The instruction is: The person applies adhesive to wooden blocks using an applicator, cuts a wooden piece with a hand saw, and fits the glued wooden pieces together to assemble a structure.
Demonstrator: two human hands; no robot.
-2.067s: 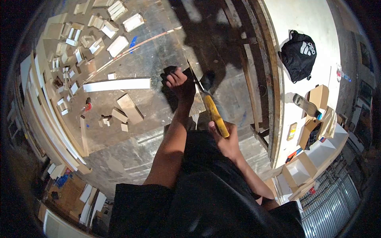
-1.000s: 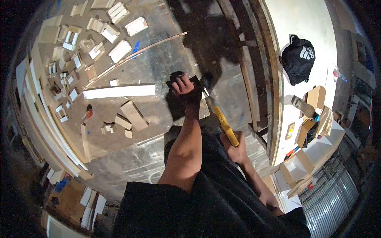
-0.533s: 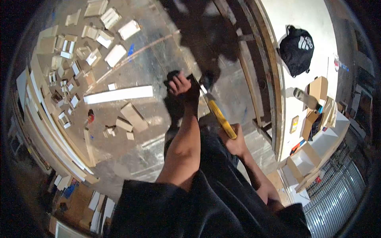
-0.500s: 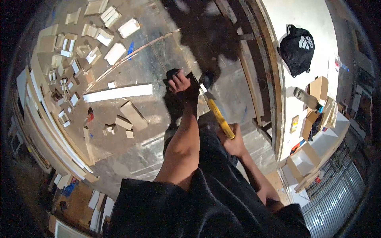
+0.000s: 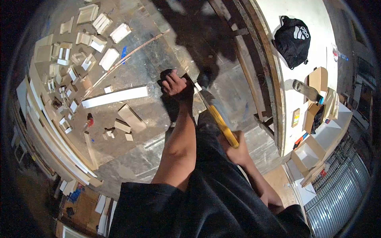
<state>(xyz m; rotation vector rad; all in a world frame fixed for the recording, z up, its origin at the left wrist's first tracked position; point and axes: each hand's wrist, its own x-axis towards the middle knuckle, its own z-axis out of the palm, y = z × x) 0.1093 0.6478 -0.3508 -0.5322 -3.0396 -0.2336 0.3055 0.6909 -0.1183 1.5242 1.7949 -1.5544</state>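
My right hand (image 5: 235,147) is closed around the lower end of a yellow handle (image 5: 220,122). The tool's metal end reaches up and left to a dark piece (image 5: 186,76) beside my left hand. My left hand (image 5: 174,84) has its fingers curled in over the floor; what they grip is too dark to make out. A long white board (image 5: 115,96) lies to the left of my left hand.
Small wooden box pieces (image 5: 102,23) are scattered at the upper left. Long strips (image 5: 51,139) line the left side. On the right, a white table (image 5: 291,85) holds a black bag (image 5: 293,43), a bottle (image 5: 307,91) and cardboard boxes (image 5: 317,83).
The yellow handle and my right hand have moved slightly downward, away from my left hand. My left hand stays curled in nearly the same place. The whole view has shifted a little.
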